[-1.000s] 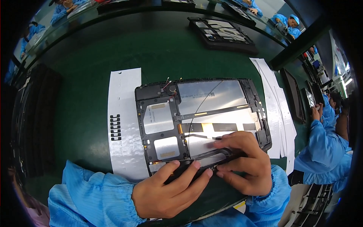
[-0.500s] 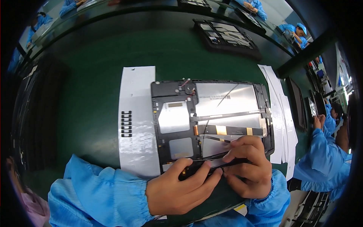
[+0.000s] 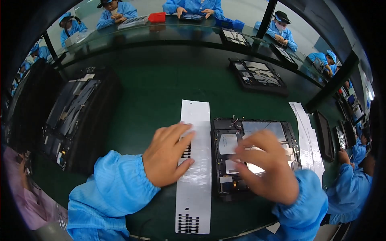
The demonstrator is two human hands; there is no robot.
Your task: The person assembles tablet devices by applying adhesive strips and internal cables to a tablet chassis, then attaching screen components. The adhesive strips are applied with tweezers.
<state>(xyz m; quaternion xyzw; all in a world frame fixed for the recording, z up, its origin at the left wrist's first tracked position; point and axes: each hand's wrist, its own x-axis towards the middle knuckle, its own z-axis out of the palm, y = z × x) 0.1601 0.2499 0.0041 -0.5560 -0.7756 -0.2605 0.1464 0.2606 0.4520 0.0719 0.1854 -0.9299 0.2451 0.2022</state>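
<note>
My left hand (image 3: 167, 154) is over a long white backing sheet (image 3: 195, 188), its fingers apart and slightly bent. The fingertips are beside a column of small black adhesive pieces (image 3: 187, 150), partly covered by the hand. More such black pieces (image 3: 188, 223) sit in rows at the sheet's near end. To the right lies an opened tablet (image 3: 227, 130), its silver battery and boards exposed. Above its middle hovers my right hand (image 3: 267, 166), smeared a little by motion, with thumb and forefinger bent and apart. Nothing shows between them. That hand hides part of the tablet's inside.
On the left stands a stack of opened tablets (image 3: 70, 116). Another opened tablet (image 3: 259, 74) rests on a dark block at the far right. White sheets (image 3: 307, 138) lie right of my tablet. A raised glass shelf (image 3: 169, 34) crosses the back, with co-workers in blue beyond.
My left hand has gone from the tablet's near edge to the white sheet. The right hand has lifted off that edge and is over the tablet. The view has shifted, showing more left and back.
</note>
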